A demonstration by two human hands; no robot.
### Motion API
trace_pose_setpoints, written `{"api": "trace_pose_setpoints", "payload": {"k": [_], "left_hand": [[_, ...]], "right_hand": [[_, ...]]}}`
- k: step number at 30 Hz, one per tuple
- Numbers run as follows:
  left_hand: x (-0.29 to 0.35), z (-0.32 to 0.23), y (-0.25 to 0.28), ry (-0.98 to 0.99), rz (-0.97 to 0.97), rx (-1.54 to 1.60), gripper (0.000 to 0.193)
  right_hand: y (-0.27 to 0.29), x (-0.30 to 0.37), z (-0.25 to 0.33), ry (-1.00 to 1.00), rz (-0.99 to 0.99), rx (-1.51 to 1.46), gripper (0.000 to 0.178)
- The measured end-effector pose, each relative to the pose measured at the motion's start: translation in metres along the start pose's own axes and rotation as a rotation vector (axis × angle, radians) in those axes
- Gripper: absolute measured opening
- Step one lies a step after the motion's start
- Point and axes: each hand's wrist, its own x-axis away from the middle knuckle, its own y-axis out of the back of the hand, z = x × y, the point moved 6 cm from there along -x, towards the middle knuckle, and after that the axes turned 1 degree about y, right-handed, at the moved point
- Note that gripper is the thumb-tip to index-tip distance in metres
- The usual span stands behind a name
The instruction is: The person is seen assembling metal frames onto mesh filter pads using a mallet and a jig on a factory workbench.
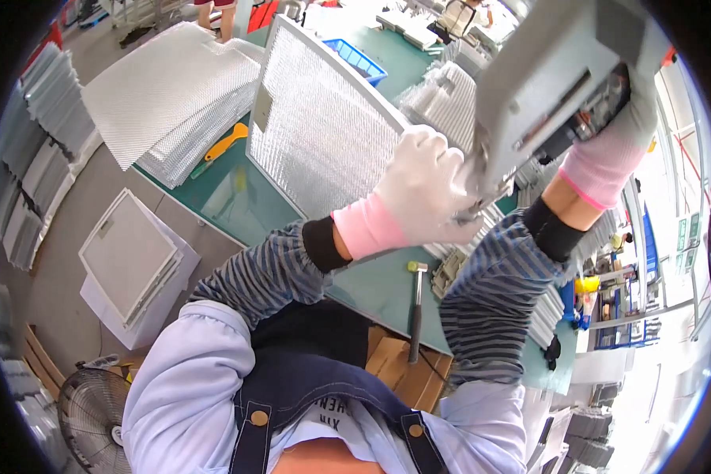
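Both my hands wear white gloves with pink cuffs. High at the right, my right hand (626, 130) grips a large grey hand-held tool (541, 75) with a slotted housing and metal parts along its underside. My left hand (426, 186) is closed, its fingers curled beside the tool's metal nose; what they pinch is blurred and partly hidden. Behind the left hand, a framed metal mesh panel (316, 118) leans tilted over the green table (371, 280). A hammer (416, 312) with a dark handle lies at the table's near edge.
Mesh sheets (174, 87) are stacked at the left, with an orange-handled scraper (225, 144) beside them. A blue basket (355, 59) sits beyond the panel. Framed panels (130, 253) rest on a pile at lower left, near a fan (95, 411). Cardboard (395, 367) lies below the table edge.
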Motion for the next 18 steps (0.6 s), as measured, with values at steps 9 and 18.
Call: {"api": "trace_pose_setpoints", "payload": {"k": [9, 18], "left_hand": [[0.001, -0.004, 0.0, 0.004, 0.068, 0.113, 0.03], [0.008, 0.007, 0.009, 0.017, 0.032, 0.168, 0.031]], "right_hand": [[-0.045, 0.015, 0.0, -0.119, 0.149, -0.346, 0.023], [-0.11, 0.04, -0.01, -0.427, 0.841, -0.733, 0.031]]}}
